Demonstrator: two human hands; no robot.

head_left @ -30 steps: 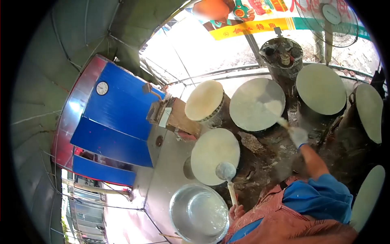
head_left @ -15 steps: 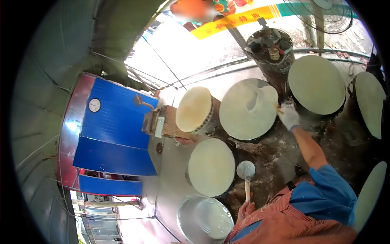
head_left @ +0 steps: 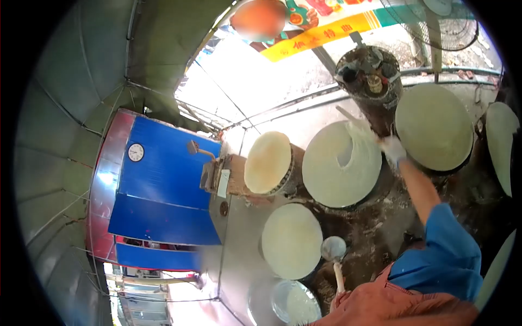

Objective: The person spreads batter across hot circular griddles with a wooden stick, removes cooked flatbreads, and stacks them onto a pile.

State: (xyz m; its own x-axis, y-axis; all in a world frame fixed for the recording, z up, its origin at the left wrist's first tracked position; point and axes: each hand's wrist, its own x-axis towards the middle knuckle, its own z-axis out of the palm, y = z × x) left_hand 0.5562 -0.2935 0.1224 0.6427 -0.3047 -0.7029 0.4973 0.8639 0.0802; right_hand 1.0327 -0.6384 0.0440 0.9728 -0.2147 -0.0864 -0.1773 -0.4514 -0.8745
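Observation:
My right hand [head_left: 392, 149], in a white glove, is closed at the edge of a round griddle coated with pale batter [head_left: 326, 179]. It appears to grip a long flat spreader [head_left: 350, 117], whose far end sticks out past the griddle's rim; the grip itself is blurred. A curved gap shows in the batter layer. Low in the view, my left hand [head_left: 340, 298] is wrapped round the pale handle of a ladle [head_left: 333, 249], partly hidden by my apron. The ladle's bowl is beside another batter-covered griddle [head_left: 292, 242].
A metal basin of pale batter [head_left: 302, 307] stands at the bottom. More round griddles surround me, including a browner one [head_left: 267, 163] and a pale one [head_left: 434, 127]. A cluttered drum [head_left: 370, 73] stands behind, near a fan [head_left: 435, 24]. A person [head_left: 304, 16] is beyond the banner.
The spreader has swung outward over the far rim, and the gap in the batter has become a larger curve. My view has shifted slightly, moving the scene down and right.

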